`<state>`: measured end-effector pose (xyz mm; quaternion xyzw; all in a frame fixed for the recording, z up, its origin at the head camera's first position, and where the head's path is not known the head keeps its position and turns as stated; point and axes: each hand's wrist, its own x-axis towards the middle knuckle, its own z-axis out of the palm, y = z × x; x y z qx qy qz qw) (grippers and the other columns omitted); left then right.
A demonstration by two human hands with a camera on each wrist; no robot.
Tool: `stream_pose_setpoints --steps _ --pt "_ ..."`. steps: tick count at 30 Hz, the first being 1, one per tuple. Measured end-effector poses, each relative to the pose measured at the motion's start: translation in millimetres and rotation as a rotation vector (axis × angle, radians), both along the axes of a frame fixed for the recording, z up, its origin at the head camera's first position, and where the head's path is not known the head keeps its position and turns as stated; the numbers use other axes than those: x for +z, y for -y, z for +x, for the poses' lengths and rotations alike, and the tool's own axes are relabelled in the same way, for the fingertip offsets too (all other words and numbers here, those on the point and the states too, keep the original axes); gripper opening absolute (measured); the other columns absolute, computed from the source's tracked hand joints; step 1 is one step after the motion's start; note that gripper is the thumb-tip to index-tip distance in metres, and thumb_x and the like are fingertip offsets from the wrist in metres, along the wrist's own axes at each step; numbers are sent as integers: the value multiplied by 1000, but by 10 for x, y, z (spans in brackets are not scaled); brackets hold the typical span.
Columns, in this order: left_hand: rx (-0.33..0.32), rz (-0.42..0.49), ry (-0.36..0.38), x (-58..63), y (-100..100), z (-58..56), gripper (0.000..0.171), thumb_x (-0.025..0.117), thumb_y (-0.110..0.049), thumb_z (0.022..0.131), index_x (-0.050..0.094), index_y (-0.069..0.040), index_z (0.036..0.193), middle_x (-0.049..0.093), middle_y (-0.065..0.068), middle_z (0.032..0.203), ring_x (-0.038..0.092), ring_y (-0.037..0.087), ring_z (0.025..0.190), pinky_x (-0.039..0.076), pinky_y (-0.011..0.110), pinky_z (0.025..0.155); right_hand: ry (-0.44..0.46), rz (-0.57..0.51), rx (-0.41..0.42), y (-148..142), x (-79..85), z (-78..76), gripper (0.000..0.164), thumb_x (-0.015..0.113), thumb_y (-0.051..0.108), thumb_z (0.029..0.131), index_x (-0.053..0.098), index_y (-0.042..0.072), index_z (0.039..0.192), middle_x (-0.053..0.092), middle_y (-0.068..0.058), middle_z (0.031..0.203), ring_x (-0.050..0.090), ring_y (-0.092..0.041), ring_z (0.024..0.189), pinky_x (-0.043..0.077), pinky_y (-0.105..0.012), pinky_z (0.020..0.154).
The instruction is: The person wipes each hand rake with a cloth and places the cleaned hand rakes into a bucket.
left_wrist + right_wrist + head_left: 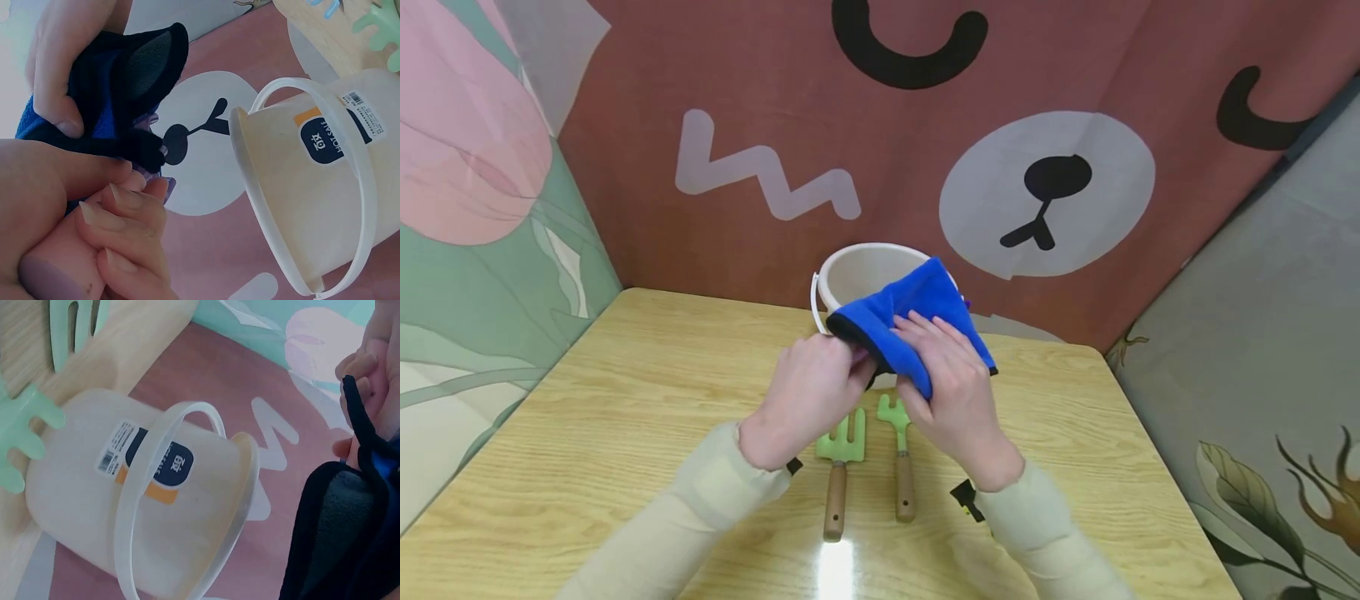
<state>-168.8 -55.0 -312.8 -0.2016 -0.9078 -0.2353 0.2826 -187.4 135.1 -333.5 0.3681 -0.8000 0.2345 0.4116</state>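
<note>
My left hand (808, 387) grips a pink handle (69, 256) with a purple end, its fingers curled round it in the left wrist view. Purple parts (152, 167) of the held tool show past the cloth, but most of its head is covered. A blue cloth (943, 296) with black edging drapes over that head. My right hand (951, 375) holds the cloth from above, thumb underneath and fingers spread on top. Both hands are raised in front of the white bucket (872, 258), the cloth overlapping its rim in the head view.
Two green garden tools with wooden handles lie below the hands: a three-pronged fork (841, 446) and a smaller rake-like one (901, 450). The bucket stands at the table's (700, 350) back edge, its handle (362, 206) hanging down. A patterned curtain (752, 83) hangs behind.
</note>
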Motion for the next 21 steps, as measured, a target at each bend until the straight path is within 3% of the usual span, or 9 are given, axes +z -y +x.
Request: stream_pose_setpoints --steps 10,17,21 --pt "10 -27 9 21 6 -8 44 67 -19 91 44 -17 54 45 -3 48 45 17 41 41 38 38 33 2 -35 8 -18 -33 51 65 17 85 65 0 133 68 -16 136 59 -32 132 42 -50 114" --pt "-21 1 -46 -2 -1 -11 28 66 -26 97 62 -10 74 47 -3 50 45 16 40 37 35 36 89 30 -125 -24 -27 -110 60 64 24 87 58 4 143 63 -13 144 54 -29 138 42 -51 114" --pt "-26 15 -51 3 -14 0 28 63 -30 99 63 -10 80 42 -4 49 41 15 39 34 33 35 102 40 -168 -42 -2 -138 62 63 27 87 57 4 144 61 -13 146 53 -31 139 42 -53 113"
